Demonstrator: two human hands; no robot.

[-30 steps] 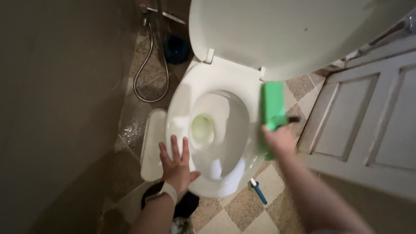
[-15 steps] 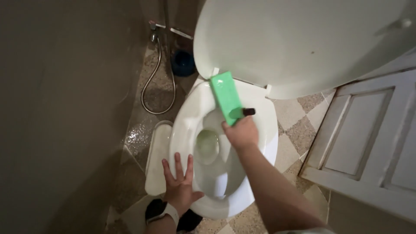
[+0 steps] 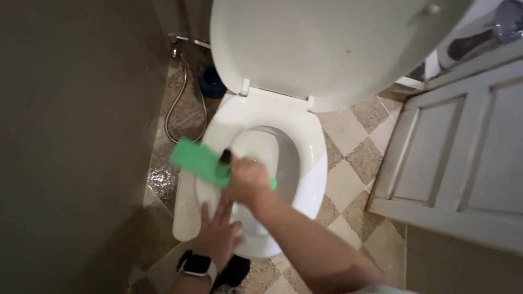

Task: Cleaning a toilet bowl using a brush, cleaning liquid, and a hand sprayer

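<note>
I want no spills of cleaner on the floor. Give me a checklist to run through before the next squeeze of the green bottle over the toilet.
1. Right hand has a grip on the green bottle: ok.
2. Bottle over the toilet bowl: not ok, its body juts past the left edge of the seat, above the white bin and the wet floor.
3. Dark nozzle aimed into the bowl: cannot tell, blurred.
4. Lid raised out of the way: ok.
5. Left hand steady on the front of the seat: ok.
</note>
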